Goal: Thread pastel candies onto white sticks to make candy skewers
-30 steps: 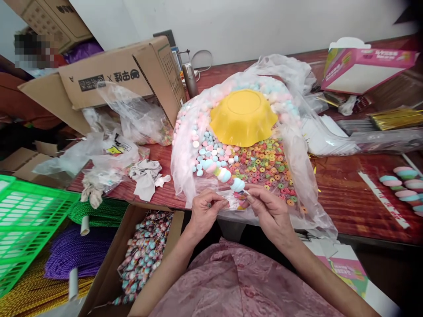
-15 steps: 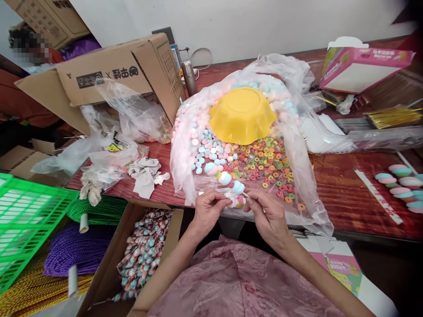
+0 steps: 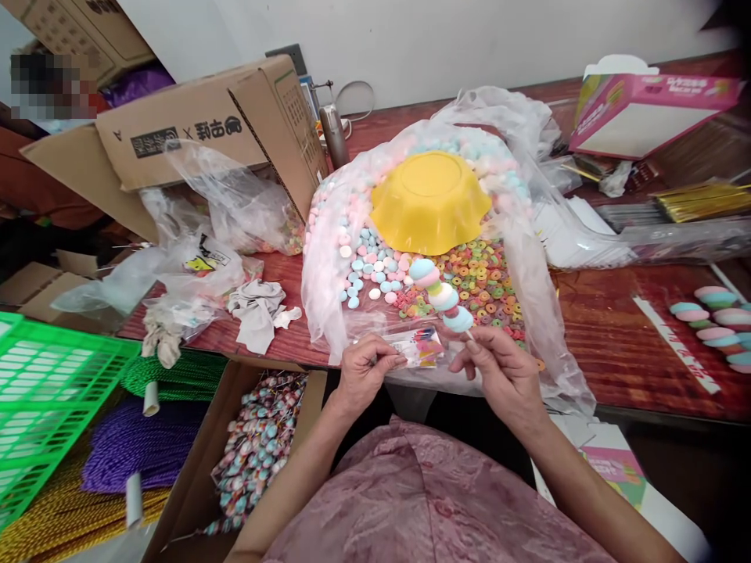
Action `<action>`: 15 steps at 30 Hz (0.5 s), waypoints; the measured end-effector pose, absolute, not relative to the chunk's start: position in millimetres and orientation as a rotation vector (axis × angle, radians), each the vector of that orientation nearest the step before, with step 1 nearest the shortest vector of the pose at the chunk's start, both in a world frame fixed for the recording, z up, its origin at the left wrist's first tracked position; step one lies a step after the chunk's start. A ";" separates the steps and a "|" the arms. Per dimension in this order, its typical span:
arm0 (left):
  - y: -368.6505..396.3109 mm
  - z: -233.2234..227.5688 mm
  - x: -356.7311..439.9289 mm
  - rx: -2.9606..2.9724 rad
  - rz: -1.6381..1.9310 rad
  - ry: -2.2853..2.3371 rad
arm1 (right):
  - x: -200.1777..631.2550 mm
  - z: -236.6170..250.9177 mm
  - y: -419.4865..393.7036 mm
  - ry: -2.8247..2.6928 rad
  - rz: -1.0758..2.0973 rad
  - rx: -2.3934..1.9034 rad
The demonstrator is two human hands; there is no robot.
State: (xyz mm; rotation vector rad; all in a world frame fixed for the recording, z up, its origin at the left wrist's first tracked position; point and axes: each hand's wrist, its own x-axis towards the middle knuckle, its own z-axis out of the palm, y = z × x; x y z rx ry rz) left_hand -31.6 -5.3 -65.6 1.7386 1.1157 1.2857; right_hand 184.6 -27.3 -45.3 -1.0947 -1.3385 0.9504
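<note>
Hands at the table edge, candy skewer in one, small wrapper in the other.

The left hand pinches a clear printed wrapper; the right hand pinches the stick of a candy skewer, tilted up-left over loose ring candies in an open plastic bag. Beyond sits an upturned yellow bowl, cardboard box at far left.

Bowl upturned on candy bag
</note>
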 end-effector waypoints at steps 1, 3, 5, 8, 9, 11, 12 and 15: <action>-5.2 -65.7 -32.9 1.723 1.279 1.112 | 192.9 -44.6 -27.8 -1.368 0.915 -1.117; -5.6 -65.9 -34.4 1.689 1.280 1.096 | 208.8 -41.4 -30.7 -1.443 0.829 -1.153; -6.7 -65.9 -34.6 1.644 1.289 1.089 | 223.2 -36.2 -36.2 -1.510 0.717 -1.164; -8.2 -65.4 -34.8 1.567 1.264 1.114 | 244.0 -27.0 -45.9 -1.588 0.554 -1.173; -8.6 -65.2 -35.2 1.539 1.248 1.127 | 250.9 -24.3 -48.6 -1.625 0.508 -1.174; -9.0 -64.9 -36.2 1.490 1.227 1.142 | 264.5 -20.5 -52.5 -1.731 0.421 -1.163; -9.2 -64.8 -36.8 1.476 1.227 1.140 | 270.8 -19.3 -53.7 -1.789 0.374 -1.148; -9.5 -64.3 -37.3 1.493 1.232 1.116 | 286.0 -18.2 -55.4 -1.948 0.246 -1.107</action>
